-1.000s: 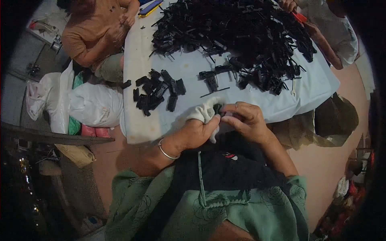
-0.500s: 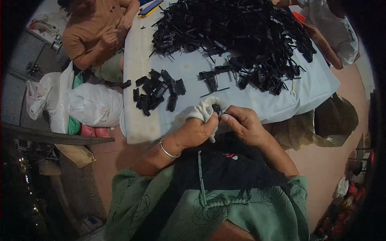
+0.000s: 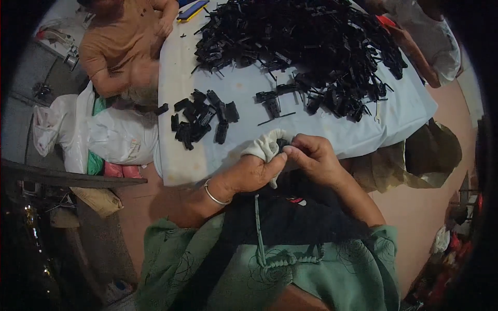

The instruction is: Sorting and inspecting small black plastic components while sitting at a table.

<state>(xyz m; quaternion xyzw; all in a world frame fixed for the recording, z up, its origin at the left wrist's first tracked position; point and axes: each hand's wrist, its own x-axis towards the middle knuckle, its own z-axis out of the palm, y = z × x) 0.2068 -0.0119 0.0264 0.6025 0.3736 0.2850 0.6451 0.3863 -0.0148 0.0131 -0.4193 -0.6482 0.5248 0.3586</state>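
One black plastic part, still in work: left hand grips it; right hand, pinched shut, contents hidden, has moved closer.

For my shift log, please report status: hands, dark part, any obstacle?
Left hand: holding dark part with pale cloth. Right hand: at it. Nothing visibly obstructing; black pile beyond.

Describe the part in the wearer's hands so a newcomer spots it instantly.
Find the pale table's near edge. There the left hand, partly covered by white cloth, meets the right hand. The dark part between them is held up; the black pieces beyond lie on the table.
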